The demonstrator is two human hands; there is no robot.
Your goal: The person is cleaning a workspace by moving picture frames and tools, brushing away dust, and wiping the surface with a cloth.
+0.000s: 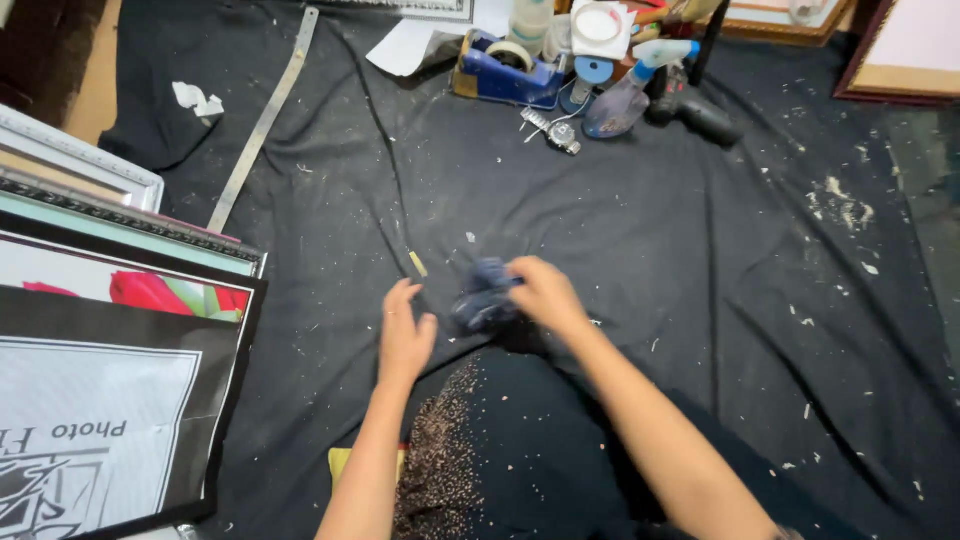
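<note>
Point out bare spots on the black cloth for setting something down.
Bare: the wide stretch right of the right hand and its crumpled blue rag, and mid-cloth between the metal ruler and wristwatch. Crowded: tape dispenser and spray bottle at top; stacked frames left.

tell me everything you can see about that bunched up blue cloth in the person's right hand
The blue cloth is a small, dark blue wad of soft fabric, crumpled into a loose ball with folds showing; it is a little blurred. The right hand grips it from its right side, pressing it down on the black sheet spread over the floor, just ahead of the person's lap. The left hand hovers open beside it, apparently not touching. Pale wood chips lie scattered around it.
</note>
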